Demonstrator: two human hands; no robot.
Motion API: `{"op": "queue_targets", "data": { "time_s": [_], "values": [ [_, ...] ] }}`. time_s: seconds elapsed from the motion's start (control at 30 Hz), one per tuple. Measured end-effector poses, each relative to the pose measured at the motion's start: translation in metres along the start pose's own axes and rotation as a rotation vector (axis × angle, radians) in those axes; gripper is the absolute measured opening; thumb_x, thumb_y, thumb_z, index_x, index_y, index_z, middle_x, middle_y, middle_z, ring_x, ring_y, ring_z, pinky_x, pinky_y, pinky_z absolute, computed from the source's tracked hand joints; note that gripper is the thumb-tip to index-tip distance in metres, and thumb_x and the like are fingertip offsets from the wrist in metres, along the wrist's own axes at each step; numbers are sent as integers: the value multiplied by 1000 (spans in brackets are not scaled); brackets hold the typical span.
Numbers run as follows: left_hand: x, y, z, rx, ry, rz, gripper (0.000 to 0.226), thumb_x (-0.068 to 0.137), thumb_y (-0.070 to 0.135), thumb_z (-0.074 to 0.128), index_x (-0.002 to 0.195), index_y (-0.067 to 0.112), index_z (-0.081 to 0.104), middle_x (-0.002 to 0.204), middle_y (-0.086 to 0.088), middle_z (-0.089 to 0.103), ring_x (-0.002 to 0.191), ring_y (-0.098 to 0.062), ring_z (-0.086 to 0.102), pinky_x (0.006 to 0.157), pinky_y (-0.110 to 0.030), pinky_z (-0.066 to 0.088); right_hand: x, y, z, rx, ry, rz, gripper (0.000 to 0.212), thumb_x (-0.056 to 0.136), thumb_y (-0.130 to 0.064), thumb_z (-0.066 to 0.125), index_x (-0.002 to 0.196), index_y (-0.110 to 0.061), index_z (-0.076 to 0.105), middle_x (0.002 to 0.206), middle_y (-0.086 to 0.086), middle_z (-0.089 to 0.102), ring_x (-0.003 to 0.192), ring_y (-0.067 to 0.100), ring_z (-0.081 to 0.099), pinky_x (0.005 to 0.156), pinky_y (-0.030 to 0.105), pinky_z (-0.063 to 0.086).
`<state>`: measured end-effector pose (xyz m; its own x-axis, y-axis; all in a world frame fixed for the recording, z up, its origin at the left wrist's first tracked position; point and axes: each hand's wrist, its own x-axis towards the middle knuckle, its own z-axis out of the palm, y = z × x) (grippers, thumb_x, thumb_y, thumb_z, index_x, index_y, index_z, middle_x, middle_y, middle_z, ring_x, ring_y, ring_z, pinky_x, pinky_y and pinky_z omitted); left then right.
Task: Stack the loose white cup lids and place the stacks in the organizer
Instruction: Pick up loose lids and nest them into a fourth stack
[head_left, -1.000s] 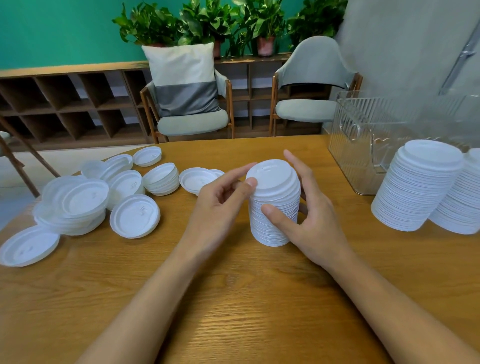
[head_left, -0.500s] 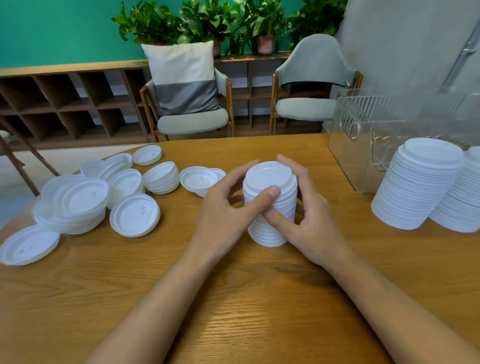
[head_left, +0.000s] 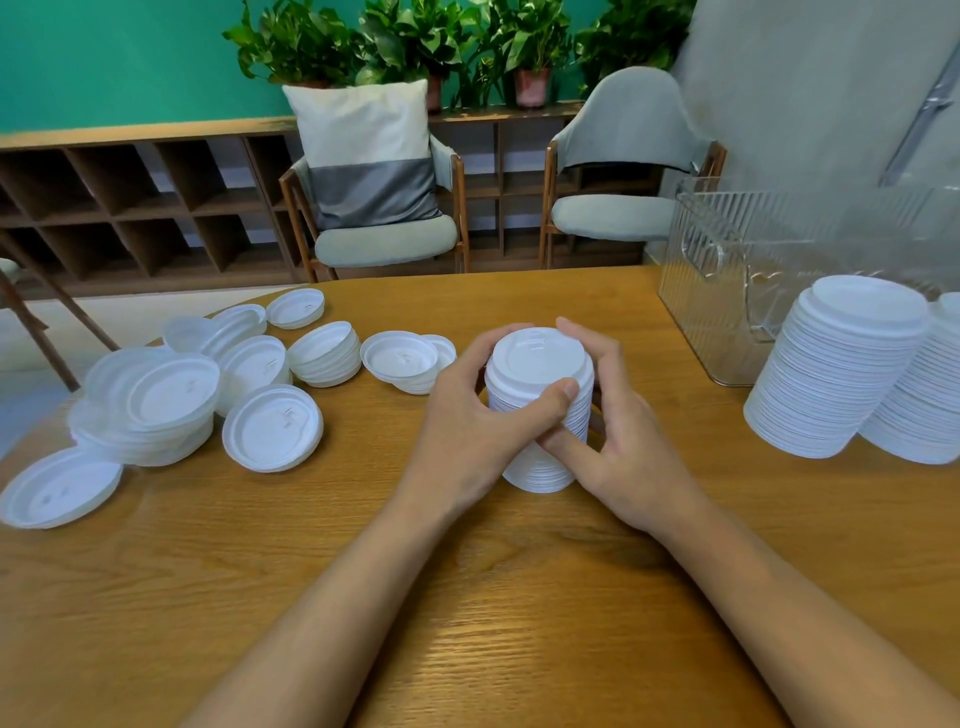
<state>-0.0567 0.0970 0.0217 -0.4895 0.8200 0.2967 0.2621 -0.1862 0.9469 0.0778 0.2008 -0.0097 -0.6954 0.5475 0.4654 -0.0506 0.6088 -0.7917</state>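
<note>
A tall stack of white cup lids (head_left: 540, 364) stands on the wooden table (head_left: 467, 597) at the centre. My left hand (head_left: 467, 426) grips its left side, thumb across the front. My right hand (head_left: 618, 436) grips its right side, fingers curled over the far edge. Loose white lids (head_left: 272, 428) and short piles lie scattered at the left. The clear ribbed organizer (head_left: 727, 270) sits at the back right; I see nothing inside it.
Two taller lid stacks (head_left: 841, 369) stand at the right, in front of the organizer. Two padded chairs (head_left: 384, 239) and a low wooden shelf unit stand beyond the table's far edge. Bare wood lies in front of my arms.
Both hands have closed in tighter around the centre stack. My left thumb has slid across its front to meet my right fingers. The stack stays in place.
</note>
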Motion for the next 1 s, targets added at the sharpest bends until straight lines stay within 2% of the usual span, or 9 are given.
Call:
{"op": "queue_targets", "data": {
  "time_s": [0.17,0.27,0.37,0.47,0.57,0.7,0.8,0.93,1.0],
  "values": [
    [-2,1,5,5,-15,-13,46,91,23,81,133,26,62,120,13,72,112,1,66,91,-13,50,0,-1,4,-30,18,-41,71,89,-47,68,150,-49,31,140,-28,53,128,5,57,102,20,47],
    [-1,0,7,-7,-14,-18,48,89,29,83,132,25,61,120,10,71,113,-4,67,93,-18,52,1,1,4,-41,30,-49,67,89,-39,70,147,-43,37,136,-23,57,123,8,61,98,24,51],
    [-1,-1,6,-3,-31,-22,46,90,24,82,131,22,61,117,10,72,109,-2,67,90,-15,51,1,3,3,-58,29,-54,65,88,-40,71,144,-38,40,133,-19,60,119,11,63,96,30,53],
    [1,-3,5,18,-51,-24,46,90,25,82,130,24,60,115,12,72,108,-1,68,88,-14,50,1,5,2,-55,27,-44,66,87,-33,73,144,-37,40,131,-16,61,118,14,63,95,33,54],
    [1,-3,4,15,-73,-36,48,90,28,82,132,26,59,118,12,72,111,0,67,90,-13,51,0,4,1,-86,1,-31,74,86,-32,78,146,-42,36,134,-18,58,120,9,61,95,26,51],
    [-1,-3,1,-39,-108,-44,53,90,31,78,137,27,55,122,15,71,114,4,65,92,-12,49,-1,2,1,-140,-33,4,96,81,-40,87,151,-54,22,144,-20,51,126,0,55,100,18,47],
    [-4,-6,2,-65,-96,-28,59,86,37,76,139,26,53,126,13,69,120,0,64,97,-16,49,-4,2,3,-162,-30,-6,109,79,-41,89,155,-57,12,152,-20,43,132,-6,49,103,10,41],
    [-4,-11,3,-63,-87,-4,62,85,38,78,140,24,52,126,13,68,120,-2,64,98,-19,50,-7,5,7,-172,13,-62,95,80,-33,89,151,-43,26,144,-12,50,126,5,56,101,27,49],
    [-2,-14,3,-50,-97,10,62,88,39,80,141,26,51,128,13,67,122,-3,63,100,-20,50,-7,6,8,-168,22,-64,92,80,-33,89,149,-41,29,142,-10,52,124,8,58,100,29,51]
  ]
}}
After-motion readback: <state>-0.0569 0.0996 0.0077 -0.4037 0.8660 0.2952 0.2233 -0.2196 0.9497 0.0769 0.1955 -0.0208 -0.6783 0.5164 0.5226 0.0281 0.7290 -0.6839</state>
